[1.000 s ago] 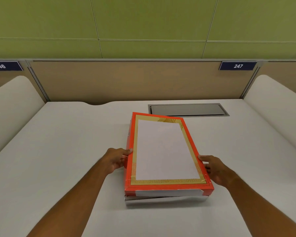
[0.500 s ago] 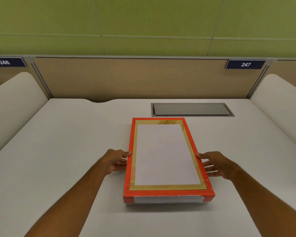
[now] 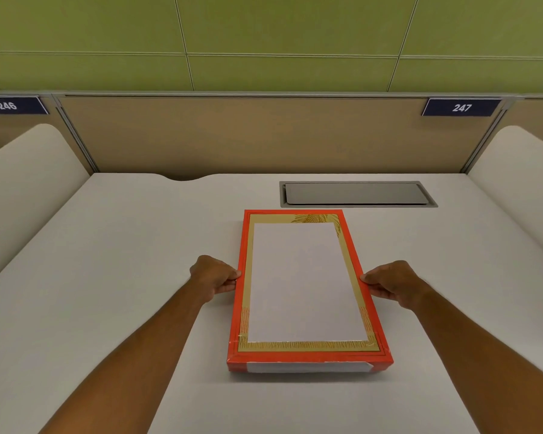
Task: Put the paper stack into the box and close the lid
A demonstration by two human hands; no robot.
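The red box (image 3: 308, 292) sits flat on the white table (image 3: 107, 277) with its lid on. The left hand (image 3: 215, 277) and right hand (image 3: 389, 285) each pinch a long side edge, fingers curled against it.

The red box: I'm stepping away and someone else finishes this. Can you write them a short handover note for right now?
Left hand: fingertips curled against the left long edge of the red lid.
Right hand: the same on the right long edge.
The red box sits near the middle of the white desk, in front of the grey cable hatch.
Done: the lid sits flat and square over the base, with no gap showing. The paper stack is not visible, presumably inside.
Left: press the lid down if it feels loose, then let go.
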